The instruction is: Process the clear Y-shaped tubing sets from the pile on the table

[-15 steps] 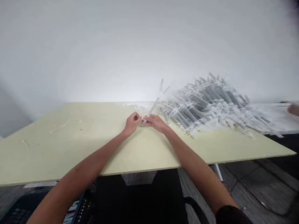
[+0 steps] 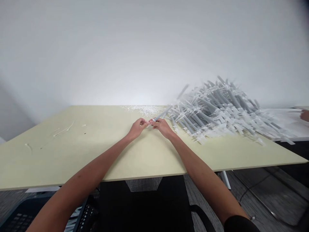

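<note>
My right hand (image 2: 162, 126) is closed on one end of a long grey and clear plastic piece (image 2: 165, 112), which slants up and to the right towards the pile. My left hand (image 2: 138, 126) is pinched just left of it, its fingertips close against the same end; what they grip is too small to make out. Both hands are over the middle of the pale yellow table (image 2: 96, 161). Beyond them lies a scatter of small white bits (image 2: 147, 110). A large heap of similar grey pieces (image 2: 212, 106) covers the table's right part.
Thin pale strands (image 2: 64, 130) and small scraps lie on the table's left side. Below its front edge stands a dark basket (image 2: 26, 209) holding pale pieces. Another person's hand (image 2: 304, 115) shows at the far right beside a white surface. A white wall stands behind.
The plastic piece has tilted down to the right, nearer the pile. My left fingertips have moved right, closer to my right hand. The other person's hand has shifted slightly.
</note>
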A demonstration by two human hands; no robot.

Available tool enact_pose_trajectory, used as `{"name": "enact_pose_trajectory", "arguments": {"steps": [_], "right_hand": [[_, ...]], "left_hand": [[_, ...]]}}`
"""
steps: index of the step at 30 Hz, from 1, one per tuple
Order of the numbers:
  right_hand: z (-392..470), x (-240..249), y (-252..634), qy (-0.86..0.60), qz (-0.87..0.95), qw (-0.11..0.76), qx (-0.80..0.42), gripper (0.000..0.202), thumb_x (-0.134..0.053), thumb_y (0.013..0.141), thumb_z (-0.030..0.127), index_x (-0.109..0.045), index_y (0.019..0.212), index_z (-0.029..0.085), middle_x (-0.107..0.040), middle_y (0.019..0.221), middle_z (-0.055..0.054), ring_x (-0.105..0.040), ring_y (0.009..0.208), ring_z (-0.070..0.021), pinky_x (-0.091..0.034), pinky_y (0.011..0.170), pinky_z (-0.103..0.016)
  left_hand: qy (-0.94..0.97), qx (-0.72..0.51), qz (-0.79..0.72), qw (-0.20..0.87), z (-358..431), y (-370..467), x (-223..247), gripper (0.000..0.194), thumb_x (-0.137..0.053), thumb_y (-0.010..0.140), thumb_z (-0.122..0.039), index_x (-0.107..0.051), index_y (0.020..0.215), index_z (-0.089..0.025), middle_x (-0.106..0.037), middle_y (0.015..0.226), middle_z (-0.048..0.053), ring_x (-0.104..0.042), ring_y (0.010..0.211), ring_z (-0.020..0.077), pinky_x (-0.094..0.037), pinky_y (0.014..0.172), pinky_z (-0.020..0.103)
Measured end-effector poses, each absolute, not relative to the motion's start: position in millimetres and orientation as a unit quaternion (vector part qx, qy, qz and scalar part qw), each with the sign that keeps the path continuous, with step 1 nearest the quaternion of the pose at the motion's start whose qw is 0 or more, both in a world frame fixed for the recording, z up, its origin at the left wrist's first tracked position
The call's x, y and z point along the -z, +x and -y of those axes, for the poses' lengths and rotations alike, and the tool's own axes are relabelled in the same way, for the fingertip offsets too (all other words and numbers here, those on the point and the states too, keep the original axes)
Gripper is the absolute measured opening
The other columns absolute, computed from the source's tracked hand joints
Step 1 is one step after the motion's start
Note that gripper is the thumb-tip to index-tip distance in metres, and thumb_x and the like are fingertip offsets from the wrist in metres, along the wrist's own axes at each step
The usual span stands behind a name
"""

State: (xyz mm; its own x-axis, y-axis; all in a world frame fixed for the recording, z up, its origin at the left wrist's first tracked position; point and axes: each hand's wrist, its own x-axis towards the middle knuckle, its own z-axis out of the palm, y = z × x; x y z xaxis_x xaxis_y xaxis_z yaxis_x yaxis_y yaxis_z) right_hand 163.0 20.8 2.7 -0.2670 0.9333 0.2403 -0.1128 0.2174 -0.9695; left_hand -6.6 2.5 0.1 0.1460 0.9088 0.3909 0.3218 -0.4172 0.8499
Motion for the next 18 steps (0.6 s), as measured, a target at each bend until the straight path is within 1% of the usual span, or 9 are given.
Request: {"name": "enact_pose_trajectory", "arguments": {"steps": [2, 5, 8, 13, 18], "right_hand": [[-22.0, -2.7, 163.5, -0.346, 0.608, 0.499, -0.512, 0.027, -0.073, 0.061, 0.034, -0.068, 0.08, 0.015, -0.065, 0.086, -0.006, -0.057, 0.076, -0.0156, -0.045, 0.062, -0.026], [-22.4, -3.4, 162.9, -0.348, 0.605, 0.508, -0.504, 0.029, -0.074, 0.059, 0.031, -0.068, 0.082, 0.015, -0.065, 0.082, -0.005, -0.056, 0.074, -0.0156, -0.045, 0.066, -0.028], [-24.1, -2.0, 162.1, -0.341, 0.593, 0.53, -0.501, 0.033, -0.075, 0.057, 0.03, -0.066, 0.084, 0.016, -0.064, 0.079, -0.004, -0.057, 0.071, -0.0152, -0.045, 0.066, -0.029], [-27.5, 1.9, 162.5, -0.338, 0.614, 0.532, -0.475, 0.03, -0.073, 0.058, 0.033, -0.065, 0.082, 0.016, -0.062, 0.075, -0.003, -0.055, 0.068, -0.0143, -0.042, 0.061, -0.027], [-25.9, 1.6, 161.7, -0.306, 0.61, 0.54, -0.492, 0.028, -0.072, 0.059, 0.033, -0.064, 0.08, 0.017, -0.063, 0.077, -0.002, -0.054, 0.07, -0.0135, -0.042, 0.067, -0.028]], "left_hand": [[0.704, -0.471, -0.433, 0.308, -5.1, -8.0, 1.9, 0.029, -0.057, 0.076, -0.046, -0.057, 0.085, -0.018, -0.062, 0.088, 0.003, -0.055, 0.081, 0.015, -0.042, 0.074, 0.027], [0.709, -0.481, -0.424, 0.294, -6.3, -8.8, 1.4, 0.028, -0.057, 0.076, -0.045, -0.059, 0.085, -0.019, -0.063, 0.091, 0.003, -0.056, 0.082, 0.015, -0.042, 0.073, 0.026], [0.712, -0.481, -0.422, 0.288, -4.6, -8.2, -1.3, 0.028, -0.059, 0.075, -0.046, -0.06, 0.084, -0.019, -0.063, 0.089, 0.003, -0.056, 0.081, 0.0151, -0.043, 0.072, 0.026], [0.712, -0.476, -0.43, 0.286, -1.3, -6.8, -3.2, 0.03, -0.058, 0.075, -0.048, -0.06, 0.081, -0.018, -0.063, 0.085, 0.003, -0.056, 0.075, 0.0142, -0.043, 0.068, 0.026], [0.712, -0.486, -0.426, 0.274, -4.6, -6.6, 1.0, 0.031, -0.057, 0.075, -0.049, -0.059, 0.081, -0.018, -0.062, 0.085, 0.003, -0.056, 0.074, 0.0145, -0.043, 0.067, 0.026]]}}
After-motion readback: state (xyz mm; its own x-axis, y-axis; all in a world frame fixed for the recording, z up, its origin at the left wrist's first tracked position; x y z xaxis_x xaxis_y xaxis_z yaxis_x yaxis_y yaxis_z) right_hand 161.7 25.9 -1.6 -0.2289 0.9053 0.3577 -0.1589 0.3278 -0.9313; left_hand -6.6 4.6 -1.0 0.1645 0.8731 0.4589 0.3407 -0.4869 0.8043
